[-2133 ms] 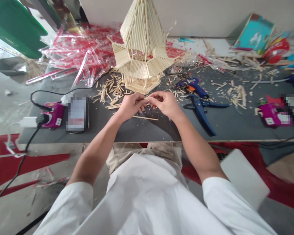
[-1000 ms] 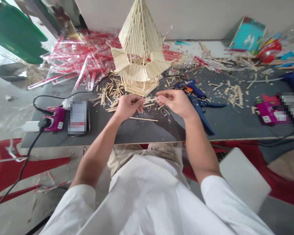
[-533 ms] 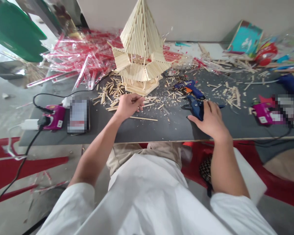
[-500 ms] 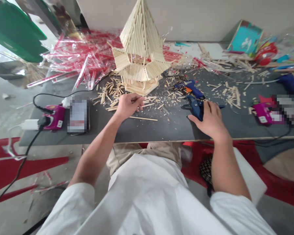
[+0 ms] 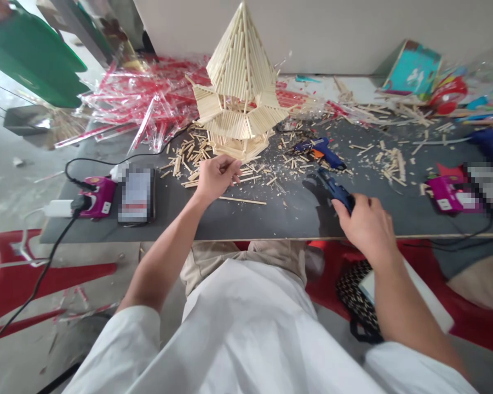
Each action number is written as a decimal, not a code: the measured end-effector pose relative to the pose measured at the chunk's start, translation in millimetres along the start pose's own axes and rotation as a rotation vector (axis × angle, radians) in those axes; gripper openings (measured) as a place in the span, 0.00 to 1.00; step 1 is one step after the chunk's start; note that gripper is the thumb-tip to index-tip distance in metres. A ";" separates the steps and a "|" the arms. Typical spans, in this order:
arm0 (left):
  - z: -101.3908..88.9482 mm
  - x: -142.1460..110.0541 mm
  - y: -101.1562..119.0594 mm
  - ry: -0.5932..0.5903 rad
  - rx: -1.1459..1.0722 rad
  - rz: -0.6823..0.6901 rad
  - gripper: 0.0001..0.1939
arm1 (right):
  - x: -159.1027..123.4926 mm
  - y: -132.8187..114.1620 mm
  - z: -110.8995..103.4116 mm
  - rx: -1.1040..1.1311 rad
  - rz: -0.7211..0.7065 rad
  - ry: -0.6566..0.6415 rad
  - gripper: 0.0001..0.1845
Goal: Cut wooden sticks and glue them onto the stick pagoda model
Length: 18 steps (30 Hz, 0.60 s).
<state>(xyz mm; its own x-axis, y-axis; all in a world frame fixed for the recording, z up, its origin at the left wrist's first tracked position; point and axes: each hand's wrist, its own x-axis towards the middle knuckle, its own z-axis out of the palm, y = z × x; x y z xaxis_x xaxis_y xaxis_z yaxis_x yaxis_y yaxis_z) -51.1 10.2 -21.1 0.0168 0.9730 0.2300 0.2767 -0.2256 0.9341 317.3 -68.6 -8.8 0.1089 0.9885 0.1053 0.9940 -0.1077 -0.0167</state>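
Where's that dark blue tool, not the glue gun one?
In the head view, the dark blue tool is right of centre, in the right hand, on the near side of the blue-and-orange glue gun.

I've got my left hand (image 5: 217, 178) well forward, thumb close against curled fingers, the left forearm (image 5: 168, 246) slanting inward; and out wide, closer in, my right hand (image 5: 370, 224) is gripping, thumb pointing forward, right forearm (image 5: 406, 298) angled behind it!

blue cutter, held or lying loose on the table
Held: the blue cutter has its near end in the grip of the right hand; the shadow beside it suggests it is raised.
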 end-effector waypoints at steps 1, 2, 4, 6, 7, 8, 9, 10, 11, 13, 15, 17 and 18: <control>0.2 -1.0 0.9 0.014 0.045 0.012 0.17 | -3.0 -7.1 -7.4 0.091 0.017 -0.049 0.33; 0.4 -2.1 1.9 0.027 0.091 0.028 0.16 | -5.3 -15.3 -14.4 0.204 0.018 -0.115 0.30; 0.3 -4.3 4.0 0.048 0.165 0.066 0.16 | -7.8 -34.9 -25.6 0.432 0.029 -0.238 0.27; -0.3 -6.3 5.8 0.076 0.200 0.089 0.16 | -7.4 -58.4 -31.6 0.568 0.020 -0.303 0.27; -0.6 -7.0 6.4 0.091 0.210 0.095 0.16 | -6.1 -70.8 -32.7 0.635 0.012 -0.347 0.28; -1.0 -7.5 6.8 0.108 0.221 0.100 0.16 | -4.2 -83.3 -33.0 0.684 -0.007 -0.383 0.30; -1.2 -7.9 7.0 0.124 0.233 0.107 0.15 | -1.8 -95.4 -32.6 0.709 -0.025 -0.402 0.30; -1.3 -8.0 7.0 0.135 0.247 0.118 0.15 | 0.9 -106.7 -31.9 0.713 -0.042 -0.406 0.31; -1.2 -8.1 6.9 0.144 0.260 0.133 0.15 | 3.8 -116.8 -31.1 0.708 -0.052 -0.401 0.32; -0.7 -7.9 6.5 0.153 0.281 0.163 0.15 | 9.1 -132.8 -29.2 0.728 -0.061 -0.410 0.32; -0.1 -7.5 5.8 0.156 0.285 0.182 0.15 | 12.9 -142.7 -27.0 0.804 -0.057 -0.455 0.34; 0.5 -6.9 4.7 0.157 0.266 0.182 0.15 | 15.0 -147.3 -23.9 0.892 -0.046 -0.498 0.36; 0.8 -6.7 4.0 0.158 0.254 0.179 0.14 | 15.4 -148.1 -21.9 0.930 -0.037 -0.510 0.36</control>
<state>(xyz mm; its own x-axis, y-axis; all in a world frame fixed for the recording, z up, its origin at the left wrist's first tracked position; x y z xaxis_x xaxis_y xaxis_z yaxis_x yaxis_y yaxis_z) -49.4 2.8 -19.2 -0.0565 0.8952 0.4421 0.5134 -0.3537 0.7818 171.8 -39.8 17.1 -0.1508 0.9404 -0.3047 0.5780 -0.1661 -0.7990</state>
